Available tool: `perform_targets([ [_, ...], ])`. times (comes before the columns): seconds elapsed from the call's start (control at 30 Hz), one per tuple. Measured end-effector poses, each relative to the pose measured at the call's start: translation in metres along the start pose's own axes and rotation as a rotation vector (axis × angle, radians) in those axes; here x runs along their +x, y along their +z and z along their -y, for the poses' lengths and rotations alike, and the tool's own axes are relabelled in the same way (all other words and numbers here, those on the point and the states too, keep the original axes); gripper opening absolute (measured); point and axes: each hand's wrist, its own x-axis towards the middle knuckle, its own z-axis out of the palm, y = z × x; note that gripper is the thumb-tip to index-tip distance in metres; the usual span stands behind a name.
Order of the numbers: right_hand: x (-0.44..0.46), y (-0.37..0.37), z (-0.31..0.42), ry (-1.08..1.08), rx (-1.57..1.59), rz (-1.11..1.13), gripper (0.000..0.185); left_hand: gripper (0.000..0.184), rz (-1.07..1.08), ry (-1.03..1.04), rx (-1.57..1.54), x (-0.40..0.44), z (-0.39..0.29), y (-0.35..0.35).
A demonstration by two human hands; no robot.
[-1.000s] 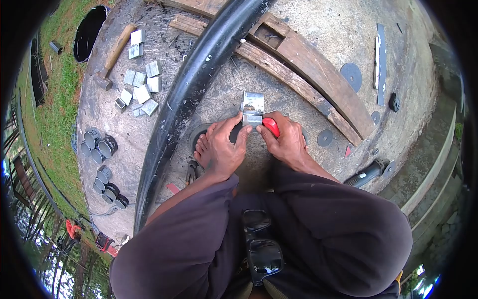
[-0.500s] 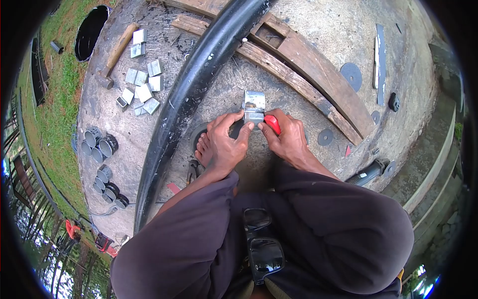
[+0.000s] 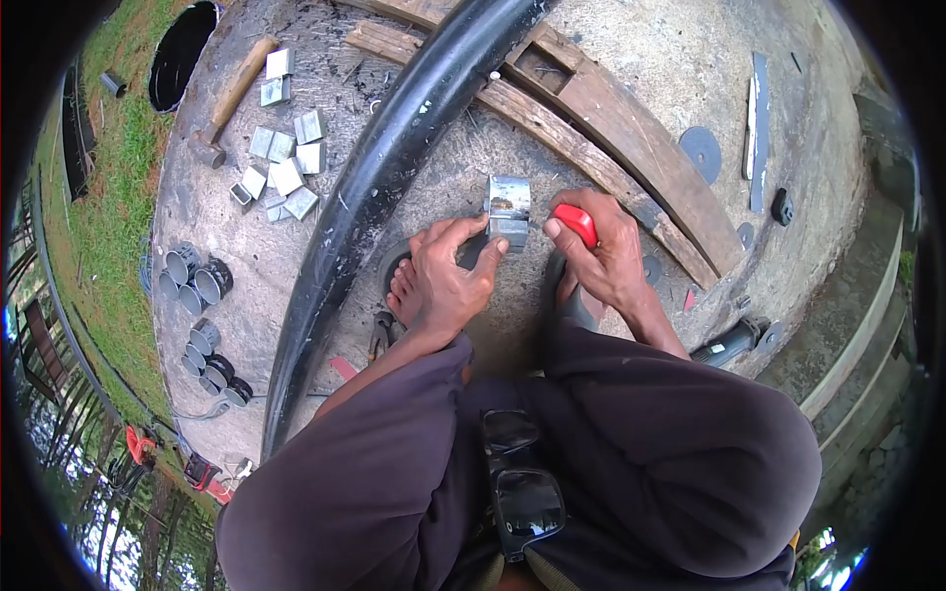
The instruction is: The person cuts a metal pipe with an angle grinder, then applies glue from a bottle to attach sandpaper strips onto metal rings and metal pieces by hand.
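My left hand (image 3: 455, 276) is closed with finger and thumb on a short metal block (image 3: 508, 232). Against the block's far side sits a curved, shiny grey pipe piece (image 3: 508, 195) with a brownish mark. My right hand (image 3: 613, 254) is wrapped round a smooth red object (image 3: 575, 225); its other end is hidden, so I cannot tell its kind. That hand is apart from the metal pieces, to their right. A pair of pliers (image 3: 380, 333) lies on the ground left of my left wrist.
A long black pipe (image 3: 370, 177) runs diagonally on the left, touching wooden beams (image 3: 631, 148). Beyond it are a hammer (image 3: 232, 98), several square metal pieces (image 3: 287, 175) and several grey pipe rings (image 3: 211, 283). Cutting discs (image 3: 701, 154) lie on the right. Sunglasses (image 3: 528, 502) hang below me.
My right hand has drawn back to the right from the metal block, carrying the red object, now tilted. My left hand stays on the block.
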Motion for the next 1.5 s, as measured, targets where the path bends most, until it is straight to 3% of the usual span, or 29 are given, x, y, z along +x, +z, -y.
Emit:
perform_targets([
  [0.07,0.010,-0.008,-0.004,-0.243,-0.010,-0.035,0.032,0.033,0.018,-0.005,0.003,0.002,-0.003,-0.003],
  [0.2,0.020,-0.025,0.010,-0.176,-0.039,0.084,0.038,0.033,0.019,-0.020,0.011,0.004,-0.005,-0.003],
  [0.4,0.015,-0.006,0.000,-0.358,0.066,-0.021,0.041,0.032,0.025,-0.033,0.048,0.003,-0.006,-0.004],
  [0.8,-0.004,0.013,0.008,-0.280,-0.077,-0.014,0.038,0.030,0.033,-0.002,0.080,0.005,-0.009,-0.007],
  [1.5,0.009,0.019,0.013,-0.365,-0.134,0.102,0.036,0.031,0.008,0.032,-0.029,0.004,0.004,0.002],
])
